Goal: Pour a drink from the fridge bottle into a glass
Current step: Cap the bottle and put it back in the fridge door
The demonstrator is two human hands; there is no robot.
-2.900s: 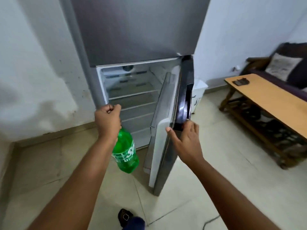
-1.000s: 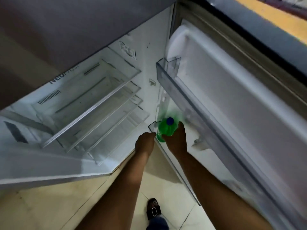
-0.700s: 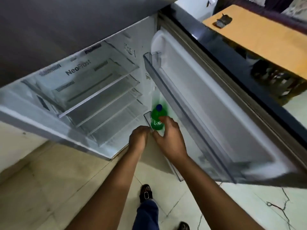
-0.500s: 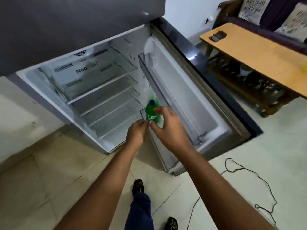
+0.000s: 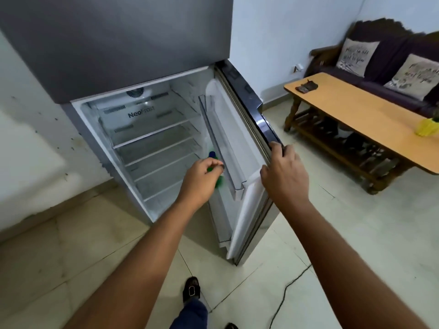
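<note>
The green bottle [image 5: 212,156], blue-capped, stands in the fridge door's lower rack, largely hidden behind my left hand [image 5: 200,179], whose fingers curl loosely in front of it; contact I cannot tell. My right hand [image 5: 282,175] grips the open door's [image 5: 247,148] edge. A wooden table [image 5: 361,115] stands far right.

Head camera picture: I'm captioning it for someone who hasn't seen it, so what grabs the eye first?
The open grey fridge fills the upper left, its white shelves bare. At centre the left hand is at the green plastic bottle with a blue cap in the door rack, while the right hand grips the fridge door's edge. On the right stands a long wooden coffee table.
</note>
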